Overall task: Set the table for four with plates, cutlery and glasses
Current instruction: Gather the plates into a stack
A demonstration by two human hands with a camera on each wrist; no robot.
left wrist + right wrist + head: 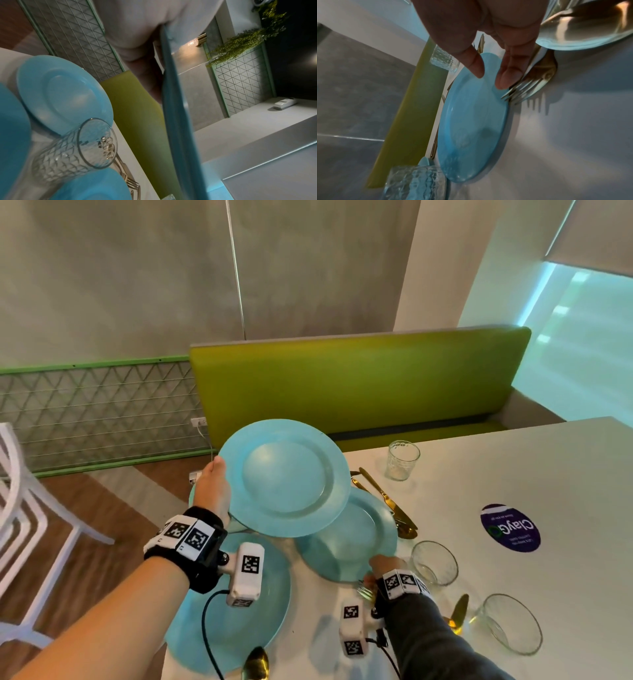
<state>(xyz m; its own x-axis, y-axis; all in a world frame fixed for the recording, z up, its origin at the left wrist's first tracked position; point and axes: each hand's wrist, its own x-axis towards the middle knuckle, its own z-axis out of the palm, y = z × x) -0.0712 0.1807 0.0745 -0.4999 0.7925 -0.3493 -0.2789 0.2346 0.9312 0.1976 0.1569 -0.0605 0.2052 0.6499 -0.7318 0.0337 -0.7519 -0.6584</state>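
Observation:
My left hand (214, 491) grips the left rim of a blue plate (284, 477) and holds it tilted in the air above the white table (513, 474). In the left wrist view that plate (176, 108) shows edge-on under the hand (137, 40). A second blue plate (352, 539) lies flat below it. My right hand (383, 563) is at its near rim. In the right wrist view the thumb and a finger (505, 75) are straight, with their tips on that plate (471, 121). A gold fork (520, 90) lies beside them. A third plate (233, 601) lies near the table's left edge.
Three patterned glasses (402, 460) (433, 566) (510, 623) stand on the table. Gold cutlery (387, 498) lies right of the far plate, and spoons (457, 613) (255, 664) lie near me. A green bench (342, 385) runs along the far side. A white chair (20, 525) stands at the left.

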